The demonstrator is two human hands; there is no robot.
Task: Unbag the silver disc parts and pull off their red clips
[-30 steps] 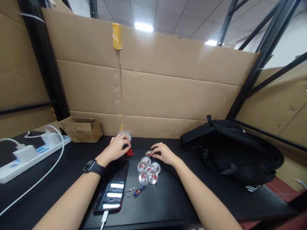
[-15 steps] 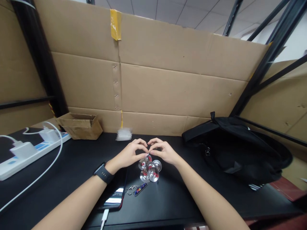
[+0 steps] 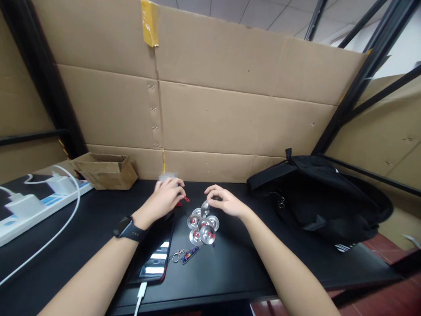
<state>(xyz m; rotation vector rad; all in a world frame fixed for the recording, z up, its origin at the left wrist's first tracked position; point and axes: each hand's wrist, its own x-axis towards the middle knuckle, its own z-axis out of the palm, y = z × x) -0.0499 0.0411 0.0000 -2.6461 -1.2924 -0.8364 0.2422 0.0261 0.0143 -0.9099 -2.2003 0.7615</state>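
My left hand (image 3: pixel 167 193) is closed in a pinch on a red cord (image 3: pixel 186 199) over the back of the black table, close to a clear plastic item (image 3: pixel 169 176). My right hand (image 3: pixel 225 202) pinches the edge of a shiny finger cymbal (image 3: pixel 205 209), held tilted. Below it, several more silvery finger cymbals (image 3: pixel 207 235) lie overlapping, with red bits at some centres. In front of these rests a keychain (image 3: pixel 190 254) with a colourful tag and metal ring.
A phone-like dark tablet (image 3: pixel 153 252) with a white cable (image 3: pixel 140 292) lies under my left forearm. At left are a power strip (image 3: pixel 49 206) and an open cardboard box (image 3: pixel 110 175). A black backpack (image 3: pixel 322 197) lies at right. A cardboard wall (image 3: pixel 210 114) closes off the back.
My hands were together over the cymbals and have parted. My left hand has moved left and back with the red cord; my right hand keeps a cymbal at its fingertips.
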